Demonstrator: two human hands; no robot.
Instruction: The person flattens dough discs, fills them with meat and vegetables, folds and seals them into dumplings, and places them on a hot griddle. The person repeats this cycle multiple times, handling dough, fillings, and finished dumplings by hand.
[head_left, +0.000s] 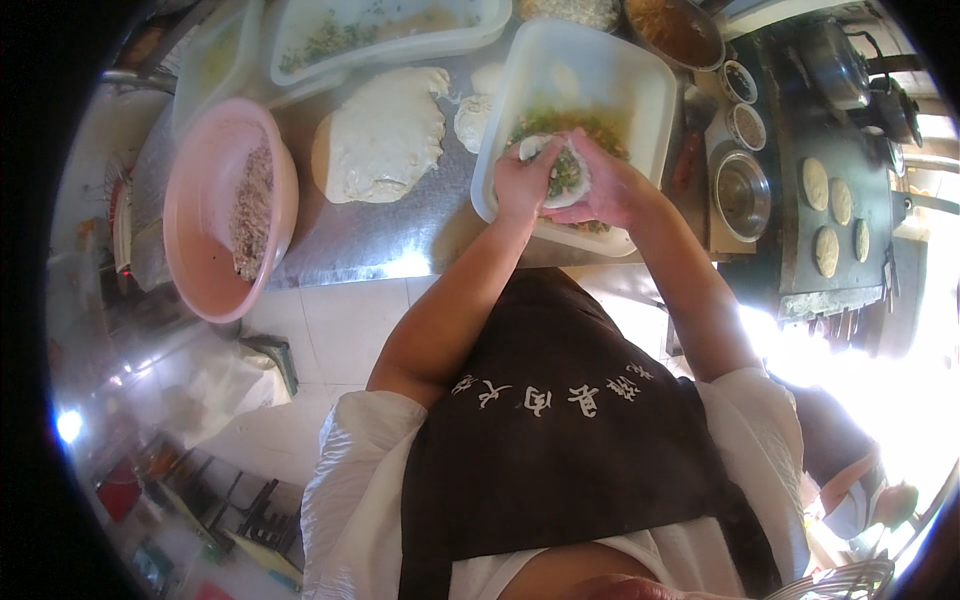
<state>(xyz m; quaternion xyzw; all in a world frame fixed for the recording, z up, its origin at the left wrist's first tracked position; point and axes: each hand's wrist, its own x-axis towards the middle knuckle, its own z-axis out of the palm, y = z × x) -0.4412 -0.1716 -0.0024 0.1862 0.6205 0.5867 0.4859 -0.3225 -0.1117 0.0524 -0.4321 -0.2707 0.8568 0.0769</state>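
A round of white dough (564, 196) filled with chopped greens and pale bits is cupped between my two hands, its top still open. My left hand (525, 180) grips its left rim, the thumb lying near the filling (564, 171). From the right and below, my right hand (611, 184) supports the same round. Both hands are over a white plastic tub (645, 82) with loose green filling (604, 133) in its bottom. A large slab of soft dough (386, 139) lies on the steel table left of the tub, with a smaller dough lump (472, 124) between them.
A pink basin (202, 225) holding a minced mixture (253, 210) stands at the table's left. Another white tub (390, 49) sits behind the dough. To the right are a metal bowl (741, 196) and a griddle (799, 281) with several flat cakes (827, 251). A person (844, 457) is at lower right.
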